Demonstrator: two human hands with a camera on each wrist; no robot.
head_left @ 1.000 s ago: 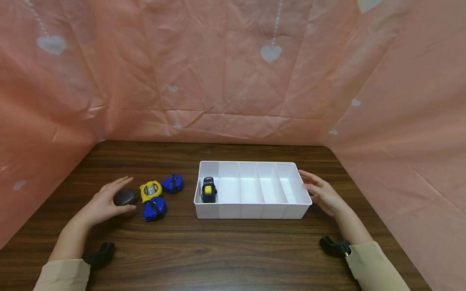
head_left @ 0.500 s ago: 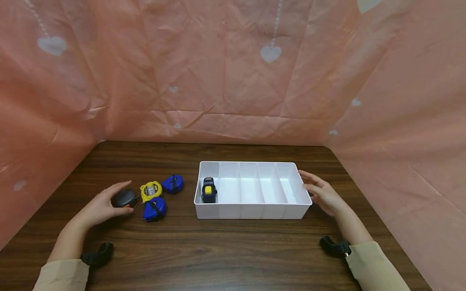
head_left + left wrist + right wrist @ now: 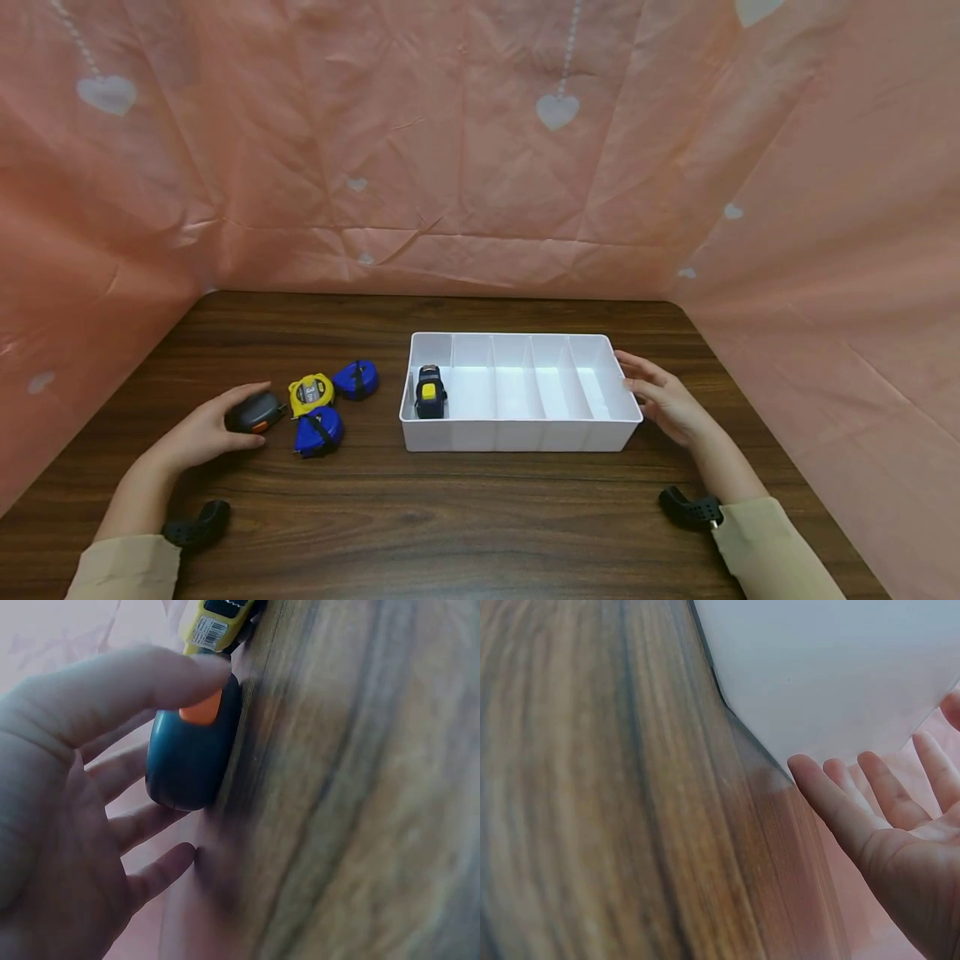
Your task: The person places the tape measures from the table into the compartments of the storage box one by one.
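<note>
- The left hand (image 3: pixel 197 433) grasps the dark grey tape measure with an orange button (image 3: pixel 256 412), thumb over it, at the table's near left.
- Best to seat the fingers fully round its body so it cannot slip.
- The right hand (image 3: pixel 663 402) rests relaxed against the white plastic divided tray (image 3: pixel 517 435).

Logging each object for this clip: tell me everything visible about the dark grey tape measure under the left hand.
The dark grey rounded tape measure with an orange button looks like smooth plastic or rubber. It sits on the dark wood-grain table, left of the yellow tape measure and close beside it. The left hand grips it, thumb over the orange button, fingers curled round its far side. In the left wrist view it stands on edge against the tabletop. No blade is drawn out.
</note>
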